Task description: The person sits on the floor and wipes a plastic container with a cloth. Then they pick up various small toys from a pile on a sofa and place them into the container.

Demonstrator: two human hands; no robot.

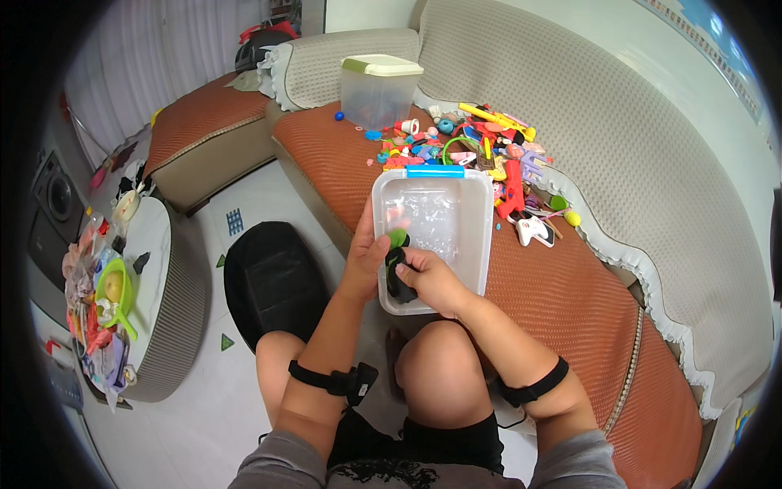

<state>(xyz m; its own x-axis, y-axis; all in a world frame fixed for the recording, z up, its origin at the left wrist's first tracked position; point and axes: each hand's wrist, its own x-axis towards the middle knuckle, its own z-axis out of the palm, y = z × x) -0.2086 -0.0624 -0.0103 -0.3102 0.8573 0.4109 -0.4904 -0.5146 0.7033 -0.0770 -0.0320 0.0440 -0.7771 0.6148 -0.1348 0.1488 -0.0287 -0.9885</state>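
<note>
A clear plastic storage box point(482, 244) with a blue latch is in front of me, its inside facing up and bare of toys. My left hand point(366, 257) is at its left rim, the thumb against a green and black item point(400, 275) that looks like soft fabric. My right hand point(434, 278) reaches over the near part of the box and pinches this item between thumb and fingers. Whether the left fingers also support the box wall is partly hidden. Beyond the box lies a heap of small plastic toys point(427, 143), with a red toy point(513, 189) and a white game controller point(531, 229).
A lidded clear bin point(376, 91) stands on the sofa seat point(562, 305) behind the toys. To the left are a black stool point(275, 281) and a round table point(153, 244) holding bags and a green strainer point(125, 299). Foam-like pieces point(234, 221) lie on the floor.
</note>
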